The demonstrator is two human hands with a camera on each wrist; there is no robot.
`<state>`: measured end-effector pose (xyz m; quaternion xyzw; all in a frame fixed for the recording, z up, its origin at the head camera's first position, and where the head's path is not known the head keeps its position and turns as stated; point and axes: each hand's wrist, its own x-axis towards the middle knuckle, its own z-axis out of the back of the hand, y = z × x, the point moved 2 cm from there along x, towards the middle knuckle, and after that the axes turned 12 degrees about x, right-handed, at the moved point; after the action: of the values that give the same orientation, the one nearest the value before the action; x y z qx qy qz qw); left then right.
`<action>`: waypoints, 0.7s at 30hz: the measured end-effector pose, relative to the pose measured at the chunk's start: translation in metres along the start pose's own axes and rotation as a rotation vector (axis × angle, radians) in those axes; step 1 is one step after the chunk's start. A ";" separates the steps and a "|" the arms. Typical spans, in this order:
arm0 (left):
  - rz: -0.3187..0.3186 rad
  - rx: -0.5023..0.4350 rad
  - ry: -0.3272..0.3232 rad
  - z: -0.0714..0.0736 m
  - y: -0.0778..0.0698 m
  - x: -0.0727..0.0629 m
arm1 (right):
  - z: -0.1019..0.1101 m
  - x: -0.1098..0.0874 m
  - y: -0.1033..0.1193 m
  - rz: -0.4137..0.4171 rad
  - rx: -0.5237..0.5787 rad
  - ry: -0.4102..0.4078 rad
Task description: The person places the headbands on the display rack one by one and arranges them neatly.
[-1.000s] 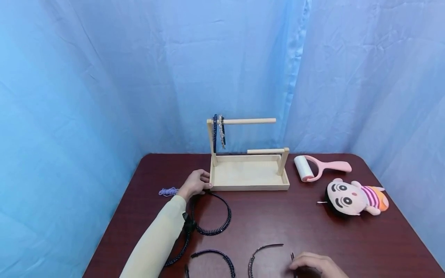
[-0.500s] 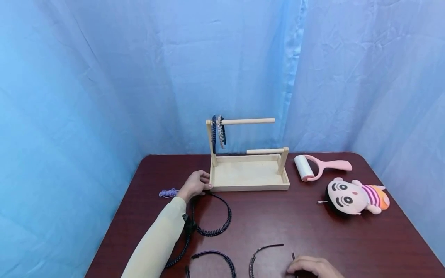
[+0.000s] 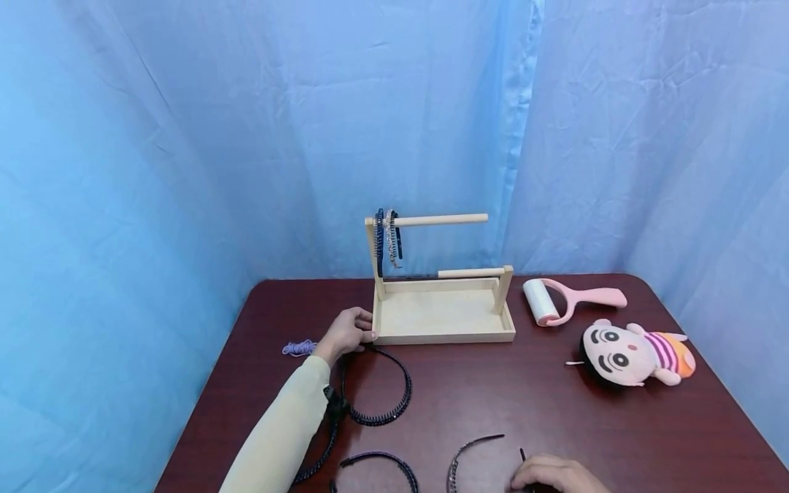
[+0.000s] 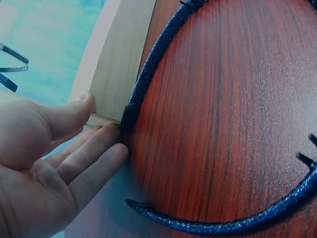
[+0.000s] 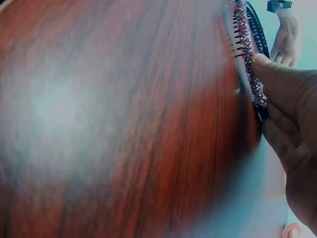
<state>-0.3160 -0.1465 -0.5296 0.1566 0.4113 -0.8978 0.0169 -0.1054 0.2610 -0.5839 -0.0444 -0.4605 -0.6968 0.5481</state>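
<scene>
My left hand [image 3: 346, 332] grips the front left corner of a pale wooden rack [image 3: 444, 338], thumb on its wall and fingers at its side. A dark glittery headband [image 4: 148, 79] lies on the table with one end right by those fingertips. At the front, my right hand [image 3: 555, 472] pinches a headband [image 5: 243, 34] with pinkish glitter and small black teeth between thumb and fingers. Left of that hand lies another toothed headband [image 3: 454, 465]. On the rack's upper bar [image 3: 444, 220] hang a dark blue headband [image 3: 379, 243] and a light glittery headband [image 3: 391, 239] near the post.
More dark headbands, including a purplish headband [image 3: 394, 457], lie at the front left. A bundle of purple cord [image 3: 299, 348] is beside my left wrist. At the right lie a pink lint roller [image 3: 576, 298] and a plush doll [image 3: 637, 354]. Blue curtains [image 3: 444, 123] surround the table.
The fingers of my right hand have shifted slightly on the headband at the front. My left hand stays at the rack's corner. The head view has tilted a little.
</scene>
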 end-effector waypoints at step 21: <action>-0.005 -0.019 0.005 0.000 -0.002 -0.003 | 0.002 -0.002 -0.005 -0.018 -0.177 -0.044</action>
<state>-0.3138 -0.1458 -0.5275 0.1576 0.4203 -0.8935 0.0151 -0.1101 0.2638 -0.5867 -0.1038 -0.4095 -0.7386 0.5253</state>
